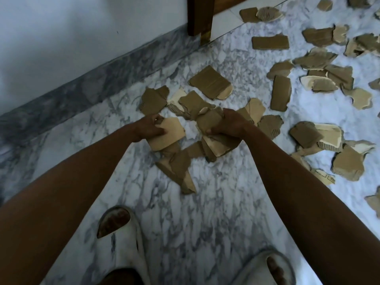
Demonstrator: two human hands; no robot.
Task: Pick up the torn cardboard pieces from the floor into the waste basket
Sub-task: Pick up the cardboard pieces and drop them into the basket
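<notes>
Gathering scraps: my left hand (151, 128) pinches a pale cardboard piece (166, 134), my right hand (228, 123) clutches a bunch of pieces (218, 145). More torn cardboard (209, 82) litters the marble floor (205, 212). No waste basket in view; I must find it next.

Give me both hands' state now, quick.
Left hand: grips a pale cardboard piece.
Right hand: grips a bunch of cardboard pieces.

A room in a home, seen from above: white-and-grey marble floor (205, 212) meets a matching marble skirting (86, 93) below a plain painted wall (82, 27). A dark wooden furniture leg (200, 15) stands nearby, and the person wears white house slippers (121, 243).
</notes>
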